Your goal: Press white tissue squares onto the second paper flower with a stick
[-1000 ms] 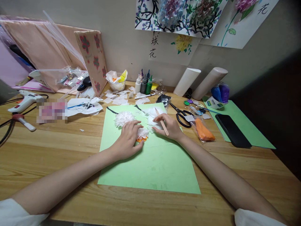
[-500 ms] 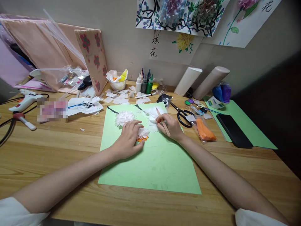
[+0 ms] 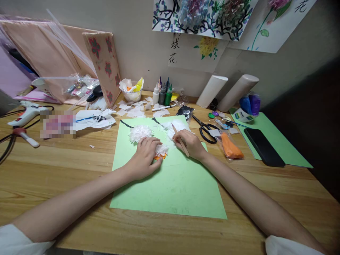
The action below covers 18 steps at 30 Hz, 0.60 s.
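A sheet of light green paper (image 3: 167, 191) lies on the table under both hands. My left hand (image 3: 145, 157) rests on it with fingers stretched out and thumb apart, beside a small white ruffled tissue flower (image 3: 161, 150) with an orange piece (image 3: 160, 157) at its lower edge. Part of that flower is hidden by the fingers. A bigger white tissue flower (image 3: 140, 133) sits just beyond this hand. In my right hand (image 3: 190, 143), closed round it, is a wooden pencil (image 3: 183, 145) with its point up and to the left. White tissue squares (image 3: 170, 128) lie beneath and beyond that hand.
Black scissors (image 3: 205, 129), a bag of orange clay (image 3: 231, 147) and a black phone (image 3: 264, 147) lie at the right. Paint bottles (image 3: 162, 95) and a tissue-filled cup (image 3: 132, 92) stand along the back. A glue gun (image 3: 26, 113) is at the far left.
My right hand, with the pencil, has shifted slightly left and toward me over the tissue squares. My left hand stays by the small flower.
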Available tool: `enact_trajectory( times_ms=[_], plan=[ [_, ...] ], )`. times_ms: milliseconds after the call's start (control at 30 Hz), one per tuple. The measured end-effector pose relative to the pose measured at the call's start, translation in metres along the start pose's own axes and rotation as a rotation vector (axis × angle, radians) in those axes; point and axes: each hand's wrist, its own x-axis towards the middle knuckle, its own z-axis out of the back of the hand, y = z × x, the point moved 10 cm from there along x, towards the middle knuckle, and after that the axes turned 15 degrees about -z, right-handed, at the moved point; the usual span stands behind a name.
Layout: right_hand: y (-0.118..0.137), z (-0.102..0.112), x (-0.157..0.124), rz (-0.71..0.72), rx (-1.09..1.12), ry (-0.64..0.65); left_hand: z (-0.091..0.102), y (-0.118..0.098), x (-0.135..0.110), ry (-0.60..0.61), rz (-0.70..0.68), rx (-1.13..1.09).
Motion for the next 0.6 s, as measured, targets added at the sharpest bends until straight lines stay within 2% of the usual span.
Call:
enact_trajectory(
  times_ms=[233,367,500,600],
  plan=[
    [0.004,0.01,-0.002,0.037,0.025,-0.084,-0.002,0.001,0.0,0.012,0.007,-0.002],
    [0.002,0.023,-0.002,-0.06,0.119,-0.186,-0.002,0.002,0.0,0.011,0.009,-0.003],
    [-0.02,0.032,-0.004,-0.328,0.537,-0.286,-0.002,0.001,-0.001,0.013,0.01,-0.001],
    [-0.032,0.017,-0.003,-0.46,0.847,-0.201,-0.001,0.001,0.0,0.009,0.008,0.002]
  ],
)
